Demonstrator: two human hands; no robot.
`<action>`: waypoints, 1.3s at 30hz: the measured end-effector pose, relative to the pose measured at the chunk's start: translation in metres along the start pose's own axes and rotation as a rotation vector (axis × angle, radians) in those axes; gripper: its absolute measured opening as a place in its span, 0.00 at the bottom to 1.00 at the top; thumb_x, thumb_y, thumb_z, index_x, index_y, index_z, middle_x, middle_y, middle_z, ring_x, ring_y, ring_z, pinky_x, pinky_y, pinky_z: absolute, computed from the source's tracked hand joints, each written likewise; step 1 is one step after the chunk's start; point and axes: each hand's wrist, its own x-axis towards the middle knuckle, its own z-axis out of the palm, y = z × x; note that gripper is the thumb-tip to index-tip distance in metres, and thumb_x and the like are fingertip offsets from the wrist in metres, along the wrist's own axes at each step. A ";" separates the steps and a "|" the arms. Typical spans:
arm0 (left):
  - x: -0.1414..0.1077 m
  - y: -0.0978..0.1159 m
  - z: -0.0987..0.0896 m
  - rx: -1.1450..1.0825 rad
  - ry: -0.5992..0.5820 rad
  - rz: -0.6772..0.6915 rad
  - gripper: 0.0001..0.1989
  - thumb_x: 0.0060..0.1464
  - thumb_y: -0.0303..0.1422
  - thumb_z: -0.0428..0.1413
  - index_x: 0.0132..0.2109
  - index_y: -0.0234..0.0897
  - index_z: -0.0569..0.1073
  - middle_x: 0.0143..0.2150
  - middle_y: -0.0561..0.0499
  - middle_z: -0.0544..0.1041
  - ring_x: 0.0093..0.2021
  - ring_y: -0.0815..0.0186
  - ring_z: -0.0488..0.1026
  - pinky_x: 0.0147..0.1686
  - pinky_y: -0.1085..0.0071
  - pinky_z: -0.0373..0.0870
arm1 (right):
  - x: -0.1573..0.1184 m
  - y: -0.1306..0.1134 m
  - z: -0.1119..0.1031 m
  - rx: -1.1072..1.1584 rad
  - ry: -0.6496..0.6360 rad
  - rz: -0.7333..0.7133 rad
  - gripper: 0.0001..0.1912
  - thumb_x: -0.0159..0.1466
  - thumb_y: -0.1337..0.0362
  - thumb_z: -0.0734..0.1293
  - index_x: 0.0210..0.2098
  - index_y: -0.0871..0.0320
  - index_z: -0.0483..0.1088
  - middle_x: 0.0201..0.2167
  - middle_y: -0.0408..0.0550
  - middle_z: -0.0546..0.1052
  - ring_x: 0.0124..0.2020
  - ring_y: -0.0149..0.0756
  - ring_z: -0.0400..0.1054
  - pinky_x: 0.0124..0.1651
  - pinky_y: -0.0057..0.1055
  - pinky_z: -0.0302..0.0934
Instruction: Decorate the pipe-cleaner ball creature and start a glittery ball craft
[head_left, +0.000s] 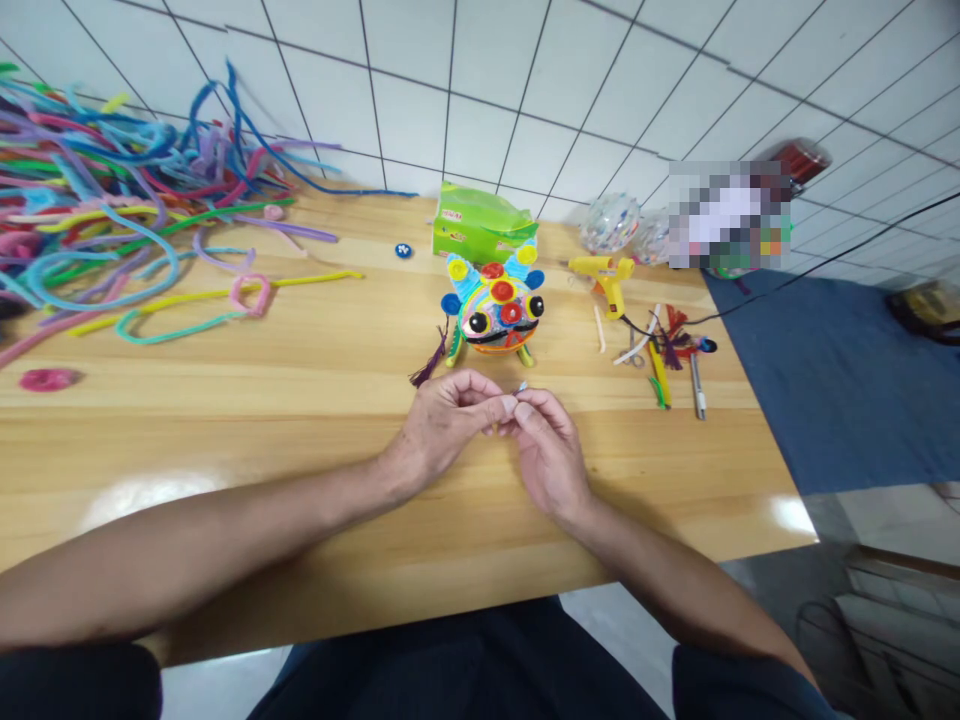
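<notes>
My left hand point(448, 425) and my right hand point(553, 455) meet fingertip to fingertip above the table, both closed in a pinch. A tiny pale-blue bit point(523, 386) peeks out between the fingers; most of it is hidden, so its kind is unclear. Just beyond my hands stands a colourful handmade creature figure point(499, 312) with black eyes, red and yellow round pieces, blue horns and green legs. A dark purple tassel point(431, 362) hangs at its left side, near my left hand.
Pipe cleaners point(112, 200) heap at the left. Behind the figure lies a green packet point(480, 225), with a blue button point(403, 251) beside it. At right are a yellow glue gun point(611, 282), scissors point(637, 345), a utility knife point(698, 388) and a black cord point(780, 280).
</notes>
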 end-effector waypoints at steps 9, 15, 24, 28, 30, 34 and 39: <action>-0.004 0.007 0.003 0.015 -0.065 -0.105 0.24 0.40 0.44 0.80 0.31 0.36 0.77 0.26 0.53 0.80 0.22 0.72 0.69 0.23 0.75 0.67 | 0.004 -0.012 0.000 0.272 -0.133 0.245 0.11 0.57 0.59 0.81 0.33 0.51 0.76 0.31 0.38 0.75 0.33 0.32 0.66 0.38 0.32 0.66; -0.010 0.003 0.005 0.066 -0.075 0.006 0.21 0.45 0.45 0.78 0.33 0.37 0.79 0.28 0.52 0.81 0.28 0.70 0.73 0.30 0.73 0.72 | 0.004 -0.022 0.001 0.183 -0.142 0.178 0.12 0.57 0.56 0.82 0.31 0.52 0.78 0.34 0.41 0.77 0.35 0.33 0.68 0.41 0.32 0.67; -0.018 0.042 -0.003 0.596 0.067 0.461 0.10 0.57 0.39 0.72 0.41 0.41 0.82 0.38 0.48 0.83 0.39 0.60 0.76 0.46 0.63 0.74 | 0.031 -0.074 -0.012 0.007 -0.050 -0.057 0.13 0.59 0.56 0.83 0.35 0.52 0.78 0.31 0.42 0.77 0.35 0.34 0.69 0.39 0.32 0.68; 0.009 0.057 -0.019 0.748 0.248 0.643 0.36 0.50 0.45 0.76 0.63 0.43 0.74 0.64 0.41 0.76 0.60 0.50 0.74 0.62 0.55 0.71 | 0.058 -0.097 -0.022 -0.049 -0.049 -0.109 0.13 0.57 0.56 0.83 0.32 0.53 0.79 0.30 0.42 0.77 0.33 0.33 0.70 0.38 0.32 0.68; 0.028 0.053 -0.031 0.769 0.269 0.633 0.54 0.45 0.49 0.78 0.73 0.44 0.63 0.74 0.36 0.66 0.68 0.44 0.69 0.66 0.49 0.69 | 0.072 -0.105 -0.027 -0.063 -0.050 -0.149 0.13 0.57 0.56 0.83 0.32 0.53 0.78 0.31 0.42 0.79 0.35 0.34 0.71 0.39 0.33 0.69; 0.060 0.030 -0.054 0.652 0.245 0.487 0.73 0.36 0.52 0.81 0.80 0.44 0.49 0.77 0.30 0.61 0.73 0.38 0.65 0.70 0.44 0.67 | 0.098 -0.108 -0.036 -0.089 -0.039 -0.246 0.11 0.60 0.58 0.82 0.32 0.54 0.78 0.33 0.42 0.79 0.38 0.34 0.74 0.48 0.36 0.72; 0.073 0.011 -0.060 0.395 0.204 0.322 0.76 0.32 0.46 0.83 0.80 0.46 0.48 0.65 0.38 0.74 0.67 0.47 0.74 0.68 0.53 0.71 | 0.127 -0.081 -0.036 -0.106 0.023 -0.163 0.13 0.61 0.56 0.82 0.33 0.54 0.76 0.36 0.44 0.83 0.39 0.34 0.77 0.44 0.33 0.71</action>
